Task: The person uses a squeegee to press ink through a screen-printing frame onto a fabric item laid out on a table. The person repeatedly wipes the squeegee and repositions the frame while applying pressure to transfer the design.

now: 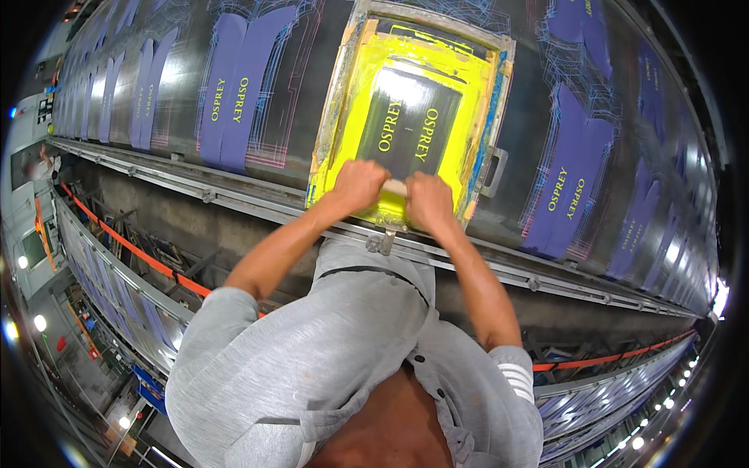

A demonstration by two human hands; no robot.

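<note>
Both my hands are closed on a squeegee, whose pale handle shows between my fists. My left hand wraps its left end, and my right hand its right end. The squeegee is at the near end of a screen printing frame, which lies on the long dark table. Bright yellow ink surrounds the frame's darker mesh window, where two lines of yellow lettering show. My fingers and the squeegee's blade are mostly hidden from above.
Purple fabric pieces with yellow lettering lie left of the frame, and more purple pieces lie right. A metal rail with clamps runs along the near table edge. Behind me are other long tables and an orange-red strip.
</note>
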